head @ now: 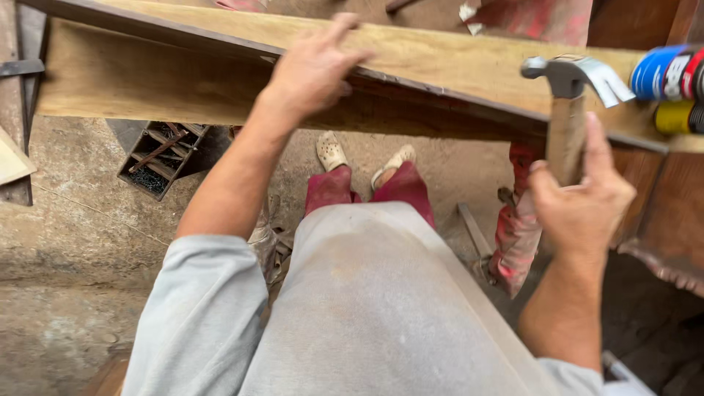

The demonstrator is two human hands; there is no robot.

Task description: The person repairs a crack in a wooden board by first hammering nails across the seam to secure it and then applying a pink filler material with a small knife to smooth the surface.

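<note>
While the left hand (312, 70) lies palm-down on the upper face of a long wooden plank (440, 62), its fingers spread flat and curling slightly over the far edge rather than closed round anything, the right hand (583, 202) is wrapped firmly round the wooden handle of a claw hammer (568, 110). The hammer stands nearly upright, its steel head level with the plank's top and the claw pointing right. The plank runs across the view from upper left to right, above the person's legs and the concrete floor (66, 242). Judged by its thickness and span, the plank is stiff and fairly heavy, rough-sawn rather than slippery, best steadied by flat pressure from above or gripped across its edges. The hammer is head-heavy and is held about halfway along the handle, close under the head. On the floor at left sits a divided wooden box (161, 158) with nails in its compartments. At the right edge lie a blue can and a yellow can (671, 95), just beside the plank.
</note>
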